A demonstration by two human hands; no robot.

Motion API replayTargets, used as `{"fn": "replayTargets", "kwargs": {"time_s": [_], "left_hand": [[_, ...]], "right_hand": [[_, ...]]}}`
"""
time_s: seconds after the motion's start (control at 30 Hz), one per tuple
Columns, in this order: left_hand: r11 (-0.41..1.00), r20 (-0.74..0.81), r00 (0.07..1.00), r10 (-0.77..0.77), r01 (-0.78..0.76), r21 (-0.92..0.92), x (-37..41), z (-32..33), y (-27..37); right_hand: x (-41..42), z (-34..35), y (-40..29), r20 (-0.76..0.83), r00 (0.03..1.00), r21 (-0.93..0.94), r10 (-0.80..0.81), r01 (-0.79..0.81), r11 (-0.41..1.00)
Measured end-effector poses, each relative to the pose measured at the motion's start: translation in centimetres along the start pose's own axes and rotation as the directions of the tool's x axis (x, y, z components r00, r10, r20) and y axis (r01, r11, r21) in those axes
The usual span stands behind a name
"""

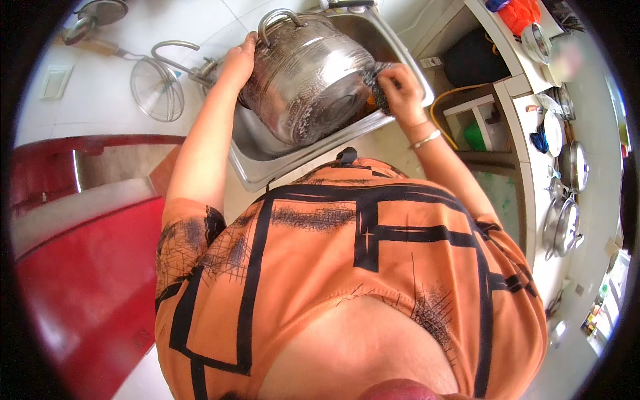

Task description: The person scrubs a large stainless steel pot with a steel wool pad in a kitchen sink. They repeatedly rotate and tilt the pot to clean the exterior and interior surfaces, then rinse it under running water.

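A large stainless steel pot [312, 65] lies tilted on its side in a metal sink [250, 165], its wet base turned towards me and a loop handle at the top. My left hand [241, 60] holds the pot's left side near that handle. In my right hand [402, 92] is a dark mesh scouring pad [378, 90], pinched against the right edge of the pot's base. Something orange shows behind the pad, mostly hidden. The pot's mouth faces away and its inside is out of sight.
Left of the sink are a curved faucet [172, 45] and a wire strainer [157, 90] by the tiled wall. A red cabinet [95, 300] stands at the left. On the right, a counter [542, 210] bears lidded pots [575, 167] and bowls; a yellow hose [440, 120] curves below it.
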State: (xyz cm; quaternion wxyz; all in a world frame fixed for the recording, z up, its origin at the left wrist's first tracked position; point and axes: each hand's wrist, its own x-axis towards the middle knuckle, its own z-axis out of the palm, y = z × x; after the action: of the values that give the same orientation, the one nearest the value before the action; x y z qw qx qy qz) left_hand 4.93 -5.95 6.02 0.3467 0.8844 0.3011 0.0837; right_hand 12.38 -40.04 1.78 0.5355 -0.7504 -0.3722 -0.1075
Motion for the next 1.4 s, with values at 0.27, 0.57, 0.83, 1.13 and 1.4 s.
{"fn": "replayTargets", "kwargs": {"time_s": [0.27,0.57,0.83,1.13,1.4], "left_hand": [[0.999,0.005,1.000,0.017,-0.017,0.034,-0.2,0.2,-0.2],[0.979,0.029,0.984,0.179,-0.175,-0.100,-3.7,0.5,0.5],[0.973,-0.071,0.984,0.165,-0.174,-0.153,-4.5,1.6,-2.3],[0.942,-0.108,0.975,0.193,-0.215,-0.257,-5.9,2.2,-5.7],[0.894,-0.141,0.927,0.348,-0.373,-0.248,-8.2,-0.2,0.3]], "right_hand": [[3.9,3.8,-0.9,-0.002,0.999,-0.219,0.043,-0.042,0.975],[5.9,8.9,-10.7,0.315,0.886,-0.277,-0.341,0.429,0.860],[8.1,6.9,-6.0,0.241,0.968,-0.332,-0.066,0.147,0.932],[10.2,4.7,-0.8,0.240,0.897,-0.196,0.370,-0.329,0.924],[9.1,6.4,-4.0,0.214,0.958,-0.295,-0.190,0.249,0.923]]}}
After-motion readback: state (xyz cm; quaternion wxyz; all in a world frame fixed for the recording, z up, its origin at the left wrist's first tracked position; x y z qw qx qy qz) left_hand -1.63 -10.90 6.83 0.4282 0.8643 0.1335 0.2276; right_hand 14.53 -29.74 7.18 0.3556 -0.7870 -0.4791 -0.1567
